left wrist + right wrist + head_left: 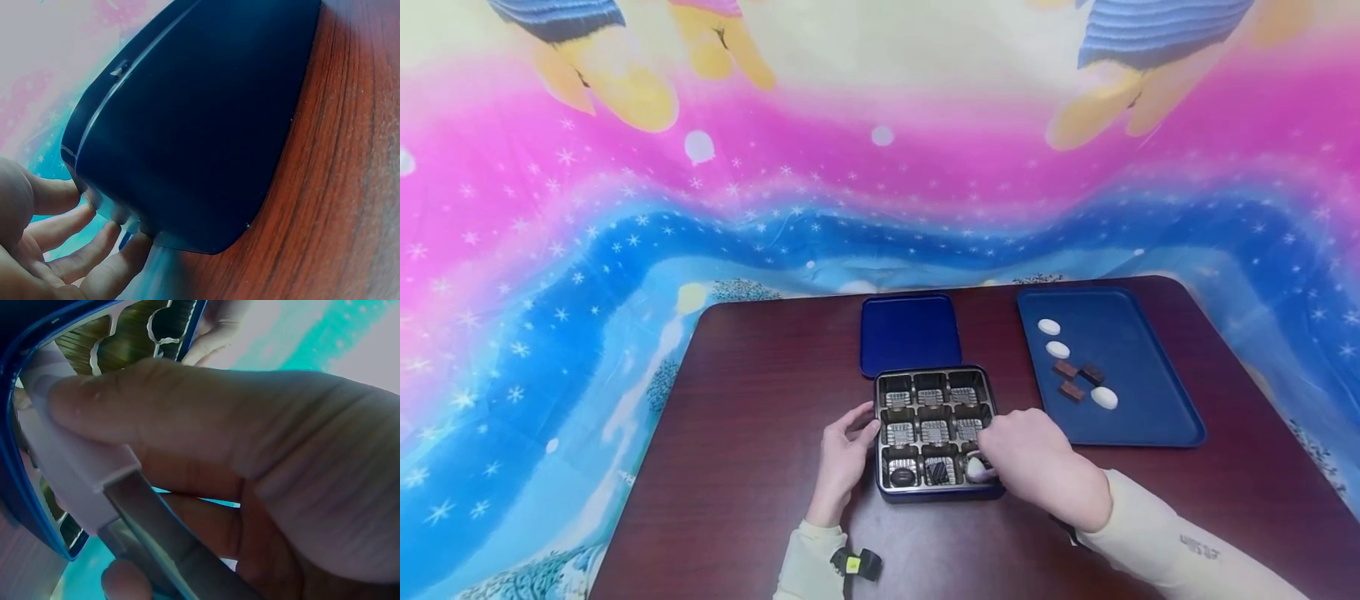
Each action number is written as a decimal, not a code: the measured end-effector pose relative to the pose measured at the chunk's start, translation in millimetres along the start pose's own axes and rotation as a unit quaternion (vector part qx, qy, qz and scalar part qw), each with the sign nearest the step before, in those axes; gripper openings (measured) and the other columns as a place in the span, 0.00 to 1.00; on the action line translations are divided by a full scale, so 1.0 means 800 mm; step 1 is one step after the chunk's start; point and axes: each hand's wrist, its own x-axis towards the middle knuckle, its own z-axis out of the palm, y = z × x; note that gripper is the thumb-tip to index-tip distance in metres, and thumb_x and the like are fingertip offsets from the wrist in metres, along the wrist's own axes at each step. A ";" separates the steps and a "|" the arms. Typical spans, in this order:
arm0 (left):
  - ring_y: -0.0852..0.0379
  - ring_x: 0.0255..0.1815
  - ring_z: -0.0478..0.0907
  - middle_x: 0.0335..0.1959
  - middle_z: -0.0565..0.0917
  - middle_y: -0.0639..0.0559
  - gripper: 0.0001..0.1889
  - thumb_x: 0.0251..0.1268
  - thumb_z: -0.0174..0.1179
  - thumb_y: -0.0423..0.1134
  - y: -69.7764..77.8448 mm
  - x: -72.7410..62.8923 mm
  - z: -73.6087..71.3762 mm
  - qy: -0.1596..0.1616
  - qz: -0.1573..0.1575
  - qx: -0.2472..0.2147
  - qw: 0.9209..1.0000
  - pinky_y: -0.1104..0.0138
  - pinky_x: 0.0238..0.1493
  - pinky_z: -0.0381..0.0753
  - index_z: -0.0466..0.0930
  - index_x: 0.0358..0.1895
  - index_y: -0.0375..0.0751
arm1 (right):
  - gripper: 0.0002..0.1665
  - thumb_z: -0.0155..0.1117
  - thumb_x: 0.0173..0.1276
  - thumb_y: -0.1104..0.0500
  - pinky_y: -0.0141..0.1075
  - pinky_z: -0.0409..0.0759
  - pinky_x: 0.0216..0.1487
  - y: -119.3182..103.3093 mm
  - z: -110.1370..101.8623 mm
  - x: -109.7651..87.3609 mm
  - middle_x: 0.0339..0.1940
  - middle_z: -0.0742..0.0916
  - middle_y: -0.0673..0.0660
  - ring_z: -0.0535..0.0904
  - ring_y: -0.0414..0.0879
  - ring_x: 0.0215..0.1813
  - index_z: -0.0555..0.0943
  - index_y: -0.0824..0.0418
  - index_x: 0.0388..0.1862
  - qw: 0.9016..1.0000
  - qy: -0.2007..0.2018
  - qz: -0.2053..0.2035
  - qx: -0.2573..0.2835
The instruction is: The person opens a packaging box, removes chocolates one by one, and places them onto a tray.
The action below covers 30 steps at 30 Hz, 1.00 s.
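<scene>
A blue tin with a shiny divided insert sits near the table's front. Its front row has a dark oval chocolate at left, a dark striped chocolate in the middle and a white oval piece at right. My right hand grips tongs with pale tips and metal arms, down at that front right compartment. Whether the tips still clasp the white piece is hidden. Against the tin's left wall rest the fingertips of my left hand, also seen in the left wrist view.
To the right, a blue tray carries three white ovals and three brown blocks. A flat blue lid lies directly behind the tin. Bare reddish-brown table extends to the left, with a patterned cloth behind.
</scene>
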 end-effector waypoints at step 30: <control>0.44 0.48 0.86 0.56 0.84 0.36 0.19 0.70 0.63 0.31 -0.002 0.002 0.001 0.003 -0.002 0.012 1.000 0.61 0.42 0.87 0.81 0.62 0.36 | 0.18 0.77 0.54 0.45 0.43 0.74 0.15 -0.008 0.004 0.007 0.12 0.79 0.50 0.73 0.47 0.15 0.82 0.50 0.13 0.998 0.028 -0.046 -0.020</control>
